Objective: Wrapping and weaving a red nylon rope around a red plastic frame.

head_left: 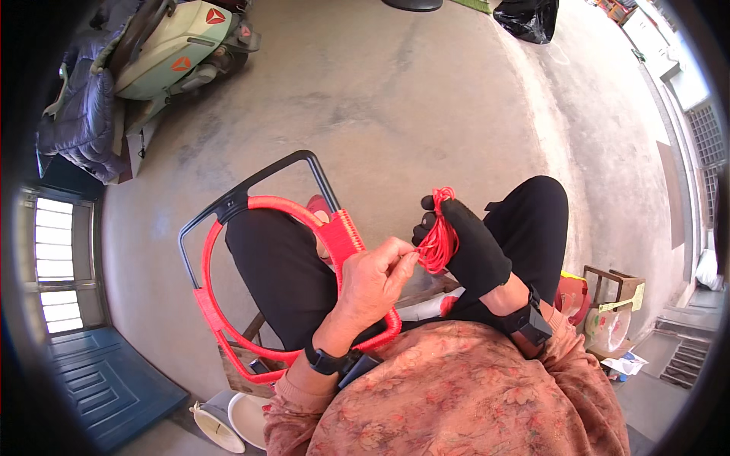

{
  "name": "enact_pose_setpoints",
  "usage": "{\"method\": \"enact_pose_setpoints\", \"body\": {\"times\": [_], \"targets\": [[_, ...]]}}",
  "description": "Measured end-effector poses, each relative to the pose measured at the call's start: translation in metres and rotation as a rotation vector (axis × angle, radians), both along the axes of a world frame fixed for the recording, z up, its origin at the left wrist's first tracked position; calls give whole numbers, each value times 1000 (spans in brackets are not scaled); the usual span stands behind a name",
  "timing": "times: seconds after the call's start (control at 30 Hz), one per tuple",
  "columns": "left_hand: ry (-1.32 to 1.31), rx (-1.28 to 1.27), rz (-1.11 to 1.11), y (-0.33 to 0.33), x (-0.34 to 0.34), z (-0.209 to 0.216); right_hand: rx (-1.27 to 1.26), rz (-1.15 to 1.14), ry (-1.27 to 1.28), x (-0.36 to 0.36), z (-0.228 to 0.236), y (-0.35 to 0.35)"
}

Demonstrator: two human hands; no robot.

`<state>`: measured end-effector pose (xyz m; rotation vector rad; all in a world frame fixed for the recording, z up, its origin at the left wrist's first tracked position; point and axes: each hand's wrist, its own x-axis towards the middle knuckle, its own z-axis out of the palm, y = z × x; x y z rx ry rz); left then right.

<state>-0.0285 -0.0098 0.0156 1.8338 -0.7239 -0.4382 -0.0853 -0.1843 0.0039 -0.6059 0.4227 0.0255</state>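
Observation:
A bundle of thin red cord point(438, 242) is gripped in my right hand point(477, 247), which wears a black glove with the fingertips bare. My left hand point(369, 280), ungloved, has thumb and forefinger pinched on the red cord at the bundle's left side. Across my left thigh lies a metal frame point(262, 181), black at its far end, with a round ring point(207, 258) inside. Red cord is wound around the ring and much of the frame, with a dense wrapped patch point(344, 234) just beyond my left hand. My left forearm crosses over the frame's near part.
A motor scooter point(171, 57) stands at the far left beside a quilted purple cover point(87, 125). A blue panel point(114, 380) and pale buckets point(247, 418) are at the lower left. At right stands a wooden stool point(620, 289); a black plastic bag point(528, 19) lies far off.

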Motion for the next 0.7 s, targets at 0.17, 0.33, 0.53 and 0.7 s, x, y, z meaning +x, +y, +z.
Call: {"method": "enact_pose_setpoints", "body": {"times": [0.17, 0.33, 0.53, 0.7], "targets": [[16, -37, -42, -2, -3, 10, -9, -207, 78, 10, -10, -8], [209, -33, -122, 15, -8, 21, -182, -322, -10, -8, -22, -65], [-147, -421, 683, 21, 15, 4, -560, -338, 68, -10, -9, -188], [589, -720, 736, 24, 19, -9, -861, -350, 136, -69, -10, -224]]}}
